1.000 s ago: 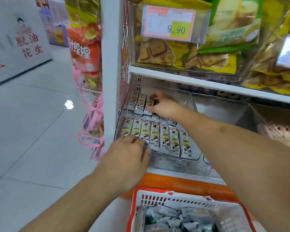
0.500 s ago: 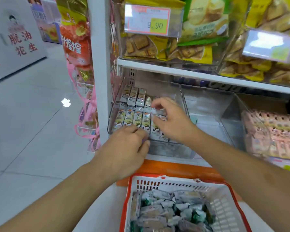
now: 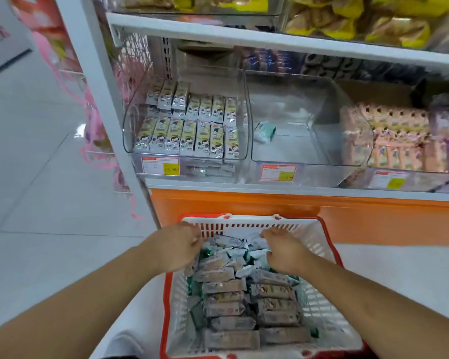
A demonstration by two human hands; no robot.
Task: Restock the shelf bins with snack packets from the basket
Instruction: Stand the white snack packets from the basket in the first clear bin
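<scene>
A red and white basket (image 3: 246, 225) stands on the floor below the shelf, full of grey and green snack packets (image 3: 226, 288). Both of my hands are down in its far end. My left hand (image 3: 176, 247) curls its fingers round packets by the far left corner. My right hand (image 3: 283, 251) curls its fingers over packets near the far middle. Above, the clear left bin (image 3: 128, 141) holds two neat rows of yellow-green packets (image 3: 192, 133). The middle bin (image 3: 306, 158) holds a single green and white packet (image 3: 264, 132).
A right bin holds pink packets (image 3: 389, 141). Price tags (image 3: 161, 165) are fixed to the bin fronts, above an orange base panel (image 3: 244, 203). A white upright post (image 3: 106, 107) edges the shelf on the left. Yellow bags (image 3: 347, 24) fill the shelf above. Tiled floor (image 3: 36, 177) lies to the left.
Both hands have left the left bin and dropped into the basket. My view has tilted down, so the whole basket now shows.
</scene>
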